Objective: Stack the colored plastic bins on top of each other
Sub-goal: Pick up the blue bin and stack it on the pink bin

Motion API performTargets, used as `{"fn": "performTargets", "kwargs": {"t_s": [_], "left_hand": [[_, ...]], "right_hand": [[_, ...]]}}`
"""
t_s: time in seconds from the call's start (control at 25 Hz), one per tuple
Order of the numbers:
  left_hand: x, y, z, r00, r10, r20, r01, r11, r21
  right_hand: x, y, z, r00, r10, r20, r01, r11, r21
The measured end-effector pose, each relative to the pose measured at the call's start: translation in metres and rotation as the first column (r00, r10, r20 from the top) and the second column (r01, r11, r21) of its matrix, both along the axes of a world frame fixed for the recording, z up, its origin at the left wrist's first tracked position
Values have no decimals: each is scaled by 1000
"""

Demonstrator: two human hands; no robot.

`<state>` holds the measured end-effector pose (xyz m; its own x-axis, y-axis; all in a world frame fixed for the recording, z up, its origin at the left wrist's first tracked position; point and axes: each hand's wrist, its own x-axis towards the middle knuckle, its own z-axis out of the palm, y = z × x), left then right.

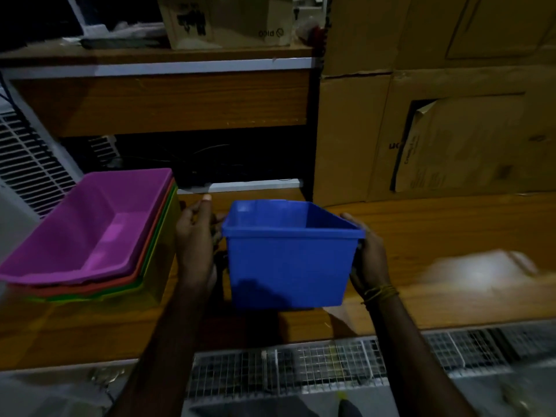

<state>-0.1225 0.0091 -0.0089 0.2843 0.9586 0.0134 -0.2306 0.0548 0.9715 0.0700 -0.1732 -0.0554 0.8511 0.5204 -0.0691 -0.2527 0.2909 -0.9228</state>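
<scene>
A blue plastic bin (287, 266) is in the middle of the view, over the wooden tabletop (421, 236). My right hand (368, 257) grips its right side under the rim. My left hand (194, 236) is at the bin's left side with the fingers apart; whether it touches the bin is hidden. To the left stands a nested stack of bins with a purple bin (90, 227) on top, then a red bin (90, 286), a green one (99, 294) and a yellow bin (159, 257) at the bottom.
Cardboard boxes (436, 115) rise behind the table at the right. A wooden shelf unit (180, 97) stands at the back, with a box on top. A white slatted appliance (27, 158) is at the far left. Wire mesh (301, 368) runs below the table's front edge.
</scene>
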Motion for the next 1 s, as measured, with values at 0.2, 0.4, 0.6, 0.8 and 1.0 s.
{"fn": "performTargets", "kwargs": {"t_s": [0.2, 0.4, 0.6, 0.8, 1.0], "left_hand": [[-7, -15, 13, 991, -67, 120, 64, 998, 27], [-10, -22, 4, 996, -90, 21, 89, 995, 49], [-12, -11, -22, 974, -212, -81, 208, 977, -56], [-12, -7, -44, 940, -253, -229, 221, 962, -159], [3, -28, -56, 758, -94, -645, 223, 967, 122]], "right_hand": [[-30, -9, 3, 992, -32, 123, 30, 999, 21], [-37, -15, 11, 980, -103, 172, 110, 993, -31], [-33, -26, 5, 976, -106, 193, 123, 989, -82], [-24, -34, -10, 980, 8, 200, 35, 977, -210], [-25, -34, -32, 968, 98, 230, -5, 928, -373]]}}
